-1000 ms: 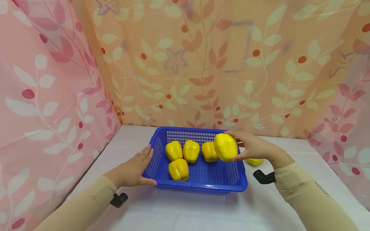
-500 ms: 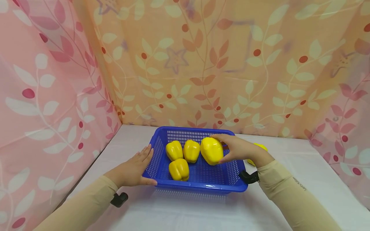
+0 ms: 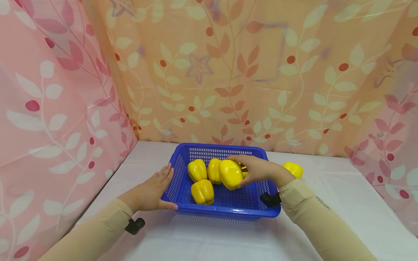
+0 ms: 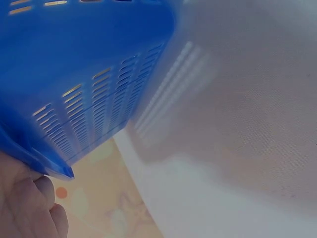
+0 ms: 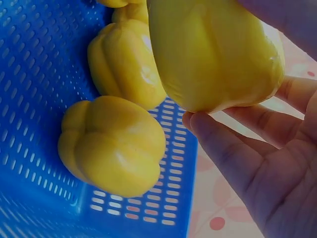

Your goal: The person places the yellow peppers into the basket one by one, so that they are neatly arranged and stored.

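Observation:
In the head view, my right hand pinches a yellow bell pepper between thumb and fingers, held above the inside of a blue plastic basket. Beneath it in the basket lie several other yellow bell peppers: a back-left one, a back-middle one partly covered by the held pepper, and a front one. Another is mostly hidden behind my right hand. The right wrist view shows the held pepper close up. My left hand rests against the basket's left rim, fingers extended, thumb along the front corner.
One more yellow bell pepper lies on the white tabletop, right of the basket. Patterned cloth hangs at the back and both sides. A black wrist mount on my right arm hangs over the basket's right rim.
My right hand has carried the bell pepper leftward and down, from above the basket's right side to near the middle peppers. My left hand and the basket have stayed put.

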A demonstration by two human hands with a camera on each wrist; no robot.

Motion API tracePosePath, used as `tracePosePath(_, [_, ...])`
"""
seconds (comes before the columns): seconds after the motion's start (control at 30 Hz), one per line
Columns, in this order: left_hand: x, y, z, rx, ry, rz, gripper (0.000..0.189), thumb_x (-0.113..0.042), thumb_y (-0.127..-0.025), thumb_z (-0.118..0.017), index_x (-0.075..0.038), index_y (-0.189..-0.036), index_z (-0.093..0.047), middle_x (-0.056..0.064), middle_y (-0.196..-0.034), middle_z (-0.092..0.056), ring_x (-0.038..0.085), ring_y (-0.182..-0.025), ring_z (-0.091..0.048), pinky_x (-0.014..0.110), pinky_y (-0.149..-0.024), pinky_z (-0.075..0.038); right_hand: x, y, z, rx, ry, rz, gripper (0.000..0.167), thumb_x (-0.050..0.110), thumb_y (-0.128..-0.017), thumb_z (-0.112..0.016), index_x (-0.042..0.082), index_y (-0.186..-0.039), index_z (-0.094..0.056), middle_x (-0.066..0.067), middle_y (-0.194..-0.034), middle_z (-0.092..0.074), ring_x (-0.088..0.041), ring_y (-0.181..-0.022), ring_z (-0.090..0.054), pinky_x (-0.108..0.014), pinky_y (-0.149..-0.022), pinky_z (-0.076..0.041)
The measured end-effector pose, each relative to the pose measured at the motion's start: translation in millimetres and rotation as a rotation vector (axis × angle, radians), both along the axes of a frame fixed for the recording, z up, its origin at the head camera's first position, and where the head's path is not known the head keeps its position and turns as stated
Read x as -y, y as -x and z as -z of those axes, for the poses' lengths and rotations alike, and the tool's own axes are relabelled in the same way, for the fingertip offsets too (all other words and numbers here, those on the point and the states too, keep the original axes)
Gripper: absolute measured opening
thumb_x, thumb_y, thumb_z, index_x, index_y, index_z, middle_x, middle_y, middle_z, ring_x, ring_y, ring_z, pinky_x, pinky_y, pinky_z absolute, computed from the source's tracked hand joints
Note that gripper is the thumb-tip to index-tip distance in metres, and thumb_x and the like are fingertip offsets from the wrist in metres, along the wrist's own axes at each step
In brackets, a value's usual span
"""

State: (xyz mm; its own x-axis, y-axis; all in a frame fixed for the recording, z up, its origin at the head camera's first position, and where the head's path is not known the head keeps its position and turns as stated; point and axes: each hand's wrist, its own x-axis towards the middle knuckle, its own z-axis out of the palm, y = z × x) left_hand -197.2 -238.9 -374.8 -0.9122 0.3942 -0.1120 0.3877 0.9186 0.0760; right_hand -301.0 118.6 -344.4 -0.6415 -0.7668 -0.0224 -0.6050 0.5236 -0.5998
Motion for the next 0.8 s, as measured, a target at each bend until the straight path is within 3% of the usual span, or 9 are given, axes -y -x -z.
tracePosePath(0.33, [0.3, 1.4, 2.8, -0.006, -0.002, 0.002, 0.12, -0.082, -0.065, -0.045, -0.003, -0.146, -0.006, 0.014, -0.153, 0.003, 0.027, -0.14, 0.0, 0.048, -0.11, -0.014, 15, 1.1, 8.9, 0.042, -0.049, -0.038, 0.083, 0.027, -0.068, -0.081, 0.018, -0.138, -0.038, 0.004, -0.13, -0.045, -0.017, -0.114, -0.045, -0.036, -0.093, -0.046])
tracePosePath(0.8, [-0.8, 0.8, 1.4, -0.003, -0.001, -0.002, 0.12, -0.083, -0.065, -0.043, -0.002, -0.146, -0.005, 0.014, -0.153, 0.003, 0.028, -0.14, 0.0, 0.048, -0.11, -0.014, 28, 1.9, 20.8, 0.014, -0.132, -0.053, 0.082, 0.034, -0.066, -0.082, 0.019, -0.136, -0.041, 0.006, -0.122, -0.049, -0.012, -0.101, -0.048, -0.035, -0.091, -0.046])
